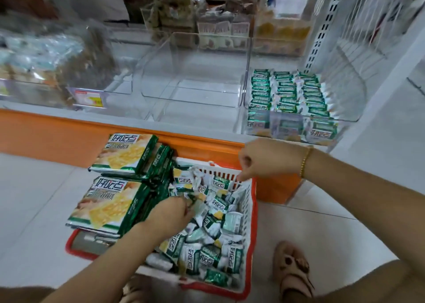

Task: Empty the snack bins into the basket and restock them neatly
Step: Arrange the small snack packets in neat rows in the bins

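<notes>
The packets [213,240] are lying loose in the basket [248,210], heaped every way with no common long axis. They are directly beneath the left hand [171,213] and below the right hand [257,159], on its near-left. Some appear to be being gripped by the left hand, whose fingers are curled down into the heap. The right hand is being held over the basket's far rim with fingers curled; whether anything is being pinched cannot be told. The part-filled bin [287,125] is standing ahead of and above the right hand, the nearer one. Its rows are running away from the hands, so each packet is judged to need turning to match.
</notes>
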The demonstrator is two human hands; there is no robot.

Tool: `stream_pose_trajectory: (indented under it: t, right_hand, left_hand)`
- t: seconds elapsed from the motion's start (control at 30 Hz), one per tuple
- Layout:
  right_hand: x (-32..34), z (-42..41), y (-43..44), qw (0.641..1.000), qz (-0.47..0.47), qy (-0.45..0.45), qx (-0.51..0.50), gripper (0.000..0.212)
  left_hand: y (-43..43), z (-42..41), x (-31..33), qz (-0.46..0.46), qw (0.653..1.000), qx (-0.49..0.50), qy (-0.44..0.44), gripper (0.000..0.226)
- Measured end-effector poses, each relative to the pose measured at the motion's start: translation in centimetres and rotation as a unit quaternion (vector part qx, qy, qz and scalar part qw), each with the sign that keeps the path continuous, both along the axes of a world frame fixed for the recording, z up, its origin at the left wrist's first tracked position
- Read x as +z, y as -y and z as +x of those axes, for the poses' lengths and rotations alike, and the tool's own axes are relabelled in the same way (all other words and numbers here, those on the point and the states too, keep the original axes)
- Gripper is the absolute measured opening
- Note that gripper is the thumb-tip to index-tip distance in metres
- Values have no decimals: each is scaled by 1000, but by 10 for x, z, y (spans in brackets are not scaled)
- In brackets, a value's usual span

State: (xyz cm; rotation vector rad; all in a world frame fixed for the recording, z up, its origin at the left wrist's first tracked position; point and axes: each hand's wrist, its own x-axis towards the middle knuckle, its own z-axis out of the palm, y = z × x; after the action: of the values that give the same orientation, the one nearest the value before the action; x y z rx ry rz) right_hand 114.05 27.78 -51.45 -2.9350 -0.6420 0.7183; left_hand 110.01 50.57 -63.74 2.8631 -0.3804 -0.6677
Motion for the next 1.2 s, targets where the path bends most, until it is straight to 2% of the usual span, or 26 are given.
stream_pose_trajectory:
  t: [0.07, 0.13, 0.2, 0.3, 0.37, 0.57, 0.7, 0.73, 0.77, 0.87, 0.93, 1.03, 1.1, 1.13, 1.2]
  right_hand:
    - [-51, -2, -19, 996, -14, -85, 13, 43]
    - [-101, -2, -35, 989, 13, -148, -10, 40]
    - [-145, -3, -51, 982, 69, -164, -67, 39]
    - [-195, -14, -70, 962, 170, -152, -152, 76]
    - [-214, -25, -83, 945, 226, -158, -175, 89]
    - [-241, -38, -100, 942, 245, -116, -198, 74]
    - [-237, -38, -88, 929, 266, -101, -238, 61]
    - [-233, -37, -83, 913, 293, -104, -265, 58]
    - [-227, -36, -77, 881, 337, -125, -308, 60]
    - [-197, -28, -63, 710, 510, -248, -418, 80]
    - [-177, -22, -56, 653, 563, -283, -420, 82]
    - [-151, -17, -47, 577, 635, -306, -413, 67]
    - [-135, -17, -41, 554, 662, -320, -390, 52]
    - [-128, -18, -39, 555, 669, -323, -374, 45]
    - [-116, -21, -35, 587, 667, -315, -334, 33]
  left_hand:
    - [-16, -14, -25, 6, 999, 36, -32, 10]
    - [-28, -27, -45, -2, 997, 55, -52, 31]
    - [-36, -36, -54, 2, 996, 53, -65, 52]
    - [-44, -41, -63, 18, 998, 35, -51, 73]
    - [-51, -39, -65, 33, 998, 18, -43, 72]
    - [-56, -28, -61, 63, 997, -38, -15, 69]
    - [-58, -23, -64, 0, 998, -35, -43, 53]
    - [-57, -21, -63, -12, 998, -36, -54, 51]
    - [-56, -20, -61, -22, 997, -34, -68, 49]
    - [-57, -16, -56, -68, 993, -8, -96, 42]
    - [-60, -13, -58, -112, 986, 19, -123, 39]
    - [-62, -10, -57, -149, 976, 56, -151, 36]
    - [-59, -6, -49, -204, 959, 114, -157, 50]
    - [-55, -4, -41, -249, 941, 163, -162, 56]
    - [-49, 0, -25, -346, 884, 262, -175, 53]
